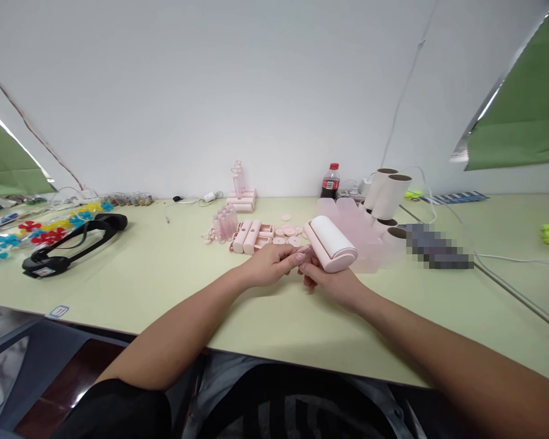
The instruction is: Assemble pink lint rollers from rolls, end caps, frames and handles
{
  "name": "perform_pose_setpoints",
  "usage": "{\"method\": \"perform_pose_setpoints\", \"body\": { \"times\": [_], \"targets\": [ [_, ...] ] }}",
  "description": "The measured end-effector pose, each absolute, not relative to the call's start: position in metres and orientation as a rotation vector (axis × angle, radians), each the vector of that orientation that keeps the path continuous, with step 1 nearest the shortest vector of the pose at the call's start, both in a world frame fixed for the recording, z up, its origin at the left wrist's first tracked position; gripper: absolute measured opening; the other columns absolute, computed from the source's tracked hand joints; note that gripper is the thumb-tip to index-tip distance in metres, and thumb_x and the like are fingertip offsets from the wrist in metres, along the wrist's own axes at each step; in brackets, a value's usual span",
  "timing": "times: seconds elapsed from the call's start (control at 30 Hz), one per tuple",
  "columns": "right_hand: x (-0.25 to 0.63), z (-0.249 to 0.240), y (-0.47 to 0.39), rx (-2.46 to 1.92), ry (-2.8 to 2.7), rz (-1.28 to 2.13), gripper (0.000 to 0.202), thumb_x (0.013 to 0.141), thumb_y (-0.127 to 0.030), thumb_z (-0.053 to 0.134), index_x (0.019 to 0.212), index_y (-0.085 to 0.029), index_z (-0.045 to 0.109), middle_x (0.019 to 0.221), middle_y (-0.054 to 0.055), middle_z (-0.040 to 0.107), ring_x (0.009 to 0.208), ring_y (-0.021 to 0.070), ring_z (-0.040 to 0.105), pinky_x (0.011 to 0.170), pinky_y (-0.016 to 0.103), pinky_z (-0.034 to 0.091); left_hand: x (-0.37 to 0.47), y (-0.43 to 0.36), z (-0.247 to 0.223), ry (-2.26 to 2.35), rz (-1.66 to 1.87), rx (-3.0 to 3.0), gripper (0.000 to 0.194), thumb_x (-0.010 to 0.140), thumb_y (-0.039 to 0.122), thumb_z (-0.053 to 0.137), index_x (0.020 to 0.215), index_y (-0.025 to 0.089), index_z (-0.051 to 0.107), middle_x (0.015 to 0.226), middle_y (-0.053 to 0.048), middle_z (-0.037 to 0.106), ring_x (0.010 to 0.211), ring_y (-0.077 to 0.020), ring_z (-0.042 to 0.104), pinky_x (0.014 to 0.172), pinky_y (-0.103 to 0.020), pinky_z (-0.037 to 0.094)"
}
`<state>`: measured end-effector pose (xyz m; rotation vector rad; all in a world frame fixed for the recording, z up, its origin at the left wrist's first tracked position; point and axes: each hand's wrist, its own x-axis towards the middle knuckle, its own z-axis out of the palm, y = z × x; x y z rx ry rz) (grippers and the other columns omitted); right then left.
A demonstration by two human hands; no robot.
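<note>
A pink lint roller [333, 242] with a white paper roll is held tilted above the table. My right hand [332, 283] is closed around its lower end, near the handle. The fingers of my left hand [274, 265] pinch the same end of the roller, at a small pinkish handle piece [305, 250]. My fingers partly hide that piece. Just beyond my hands lie flat pink discs [293, 242] and pink roller housings [251, 236]. Clear pink handles [225, 222] stand in a cluster farther left.
Translucent pink covers [348, 225] and white paper rolls [392, 196] stand at right. Behind them is a cola bottle [330, 182]. Assembled pink rollers [241, 198] sit by the wall. A black headset strap [73, 244] and colourful flower pieces [50, 235] lie left; cables run along the right.
</note>
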<state>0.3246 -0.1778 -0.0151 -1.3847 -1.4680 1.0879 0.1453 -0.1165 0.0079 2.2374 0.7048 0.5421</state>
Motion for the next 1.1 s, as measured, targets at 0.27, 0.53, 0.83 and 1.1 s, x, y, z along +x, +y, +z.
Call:
{"method": "perform_pose_setpoints", "body": {
  "times": [0.27,0.53,0.83,1.1],
  "targets": [
    [0.3248,-0.0162,-0.1773,-1.38,-1.483,1.066,0.024,0.081,-0.04,0.062,0.071,-0.019,0.058,0.061,0.0,0.06,0.056,0.0141,0.058,0.058,0.028,0.05,0.1452,-0.1169,0.0083,0.701,0.543,2.235,0.051,0.096,0.06,0.037,0.081,0.016,0.059,0.071,0.0,0.059,0.056,-0.0098,0.052,0.057,-0.023,0.04],
    [0.3232,-0.0131,-0.1786,-1.374,-1.476,1.079,0.023,0.08,-0.04,0.063,0.07,-0.019,0.058,0.06,0.001,0.06,0.056,0.0147,0.058,0.058,0.028,0.05,0.145,-0.1166,0.0081,0.71,0.53,2.237,0.05,0.096,0.059,0.038,0.083,0.016,0.06,0.072,-0.001,0.06,0.058,-0.0102,0.053,0.057,-0.023,0.04],
    [0.3258,-0.0181,-0.176,-1.363,-1.487,1.099,0.022,0.083,-0.04,0.061,0.074,-0.02,0.059,0.061,-0.002,0.057,0.055,0.0136,0.056,0.057,0.027,0.048,0.1464,-0.1164,0.0051,0.691,0.533,2.231,0.049,0.097,0.058,0.036,0.082,0.017,0.058,0.071,0.0,0.058,0.058,-0.0097,0.052,0.058,-0.022,0.039],
    [0.3252,-0.0177,-0.1764,-1.403,-1.458,1.094,0.024,0.082,-0.04,0.062,0.071,-0.019,0.058,0.06,-0.001,0.059,0.055,0.0138,0.057,0.057,0.027,0.047,0.1475,-0.1163,0.0048,0.69,0.527,2.206,0.05,0.096,0.059,0.037,0.081,0.016,0.057,0.071,-0.001,0.058,0.058,-0.0102,0.051,0.057,-0.023,0.04]
  ]
}}
